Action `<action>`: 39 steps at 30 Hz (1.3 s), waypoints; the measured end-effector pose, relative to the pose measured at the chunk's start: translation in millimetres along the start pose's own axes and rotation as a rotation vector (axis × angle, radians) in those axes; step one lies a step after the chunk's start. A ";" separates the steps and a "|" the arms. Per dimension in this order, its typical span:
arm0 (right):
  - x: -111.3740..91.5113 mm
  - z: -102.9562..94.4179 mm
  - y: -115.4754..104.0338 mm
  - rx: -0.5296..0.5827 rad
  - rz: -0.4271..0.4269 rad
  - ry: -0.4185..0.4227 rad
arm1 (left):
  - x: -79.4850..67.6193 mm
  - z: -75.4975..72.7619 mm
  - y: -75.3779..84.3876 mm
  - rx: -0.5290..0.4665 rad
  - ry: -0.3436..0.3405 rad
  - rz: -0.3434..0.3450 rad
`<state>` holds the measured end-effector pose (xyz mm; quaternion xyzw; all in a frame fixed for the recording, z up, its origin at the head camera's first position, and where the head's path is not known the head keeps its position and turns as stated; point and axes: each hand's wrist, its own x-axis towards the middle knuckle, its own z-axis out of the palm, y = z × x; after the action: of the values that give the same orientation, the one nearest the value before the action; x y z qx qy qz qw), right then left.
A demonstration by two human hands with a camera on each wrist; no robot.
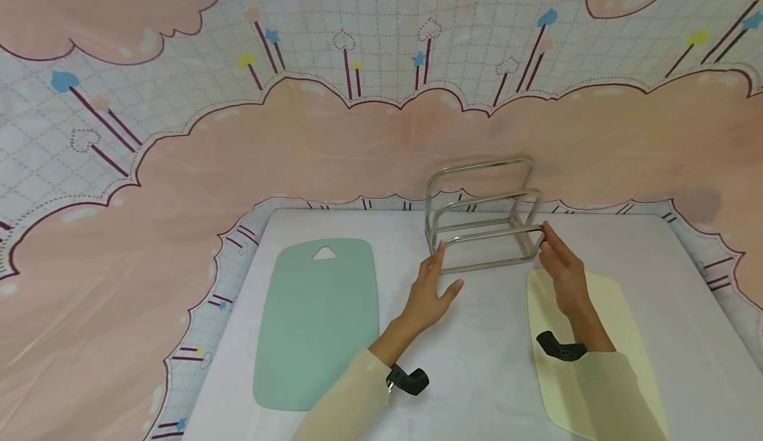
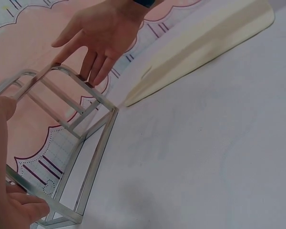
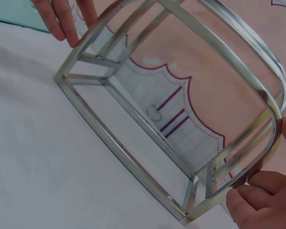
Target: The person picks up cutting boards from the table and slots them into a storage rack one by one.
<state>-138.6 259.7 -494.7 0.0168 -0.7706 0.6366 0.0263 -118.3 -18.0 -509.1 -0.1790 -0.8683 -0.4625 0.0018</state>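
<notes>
A silver metal rack [image 1: 485,267] with three upright hoops stands at the back of the white table. My left hand [image 1: 426,298] is at its left end, fingertips on the front hoop and the thumb spread away from it. My right hand [image 1: 563,275] touches the front hoop's right corner, its fingers extended along the outside. In the right wrist view, the right fingers [image 3: 262,195] lie against the metal side. The left wrist view has the right hand [image 2: 105,33] over the rack's far end, fingers hanging down beside the bar.
A green cutting board [image 1: 318,328] with a triangular hole lies flat at the left. A pale yellow board [image 1: 626,335] lies at the right, partly under my right forearm. The patterned pink cloth [image 1: 334,149] rises behind the white table [image 1: 471,375].
</notes>
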 end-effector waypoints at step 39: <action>-36.2 51.9 -14.4 -0.136 0.022 -0.024 | -49.8 -48.9 -27.7 -0.010 0.076 0.042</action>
<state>-102.6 205.7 -492.6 0.0142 -0.8124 0.5828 0.0112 -88.3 -86.8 -511.7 -0.1794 -0.8613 -0.4733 0.0434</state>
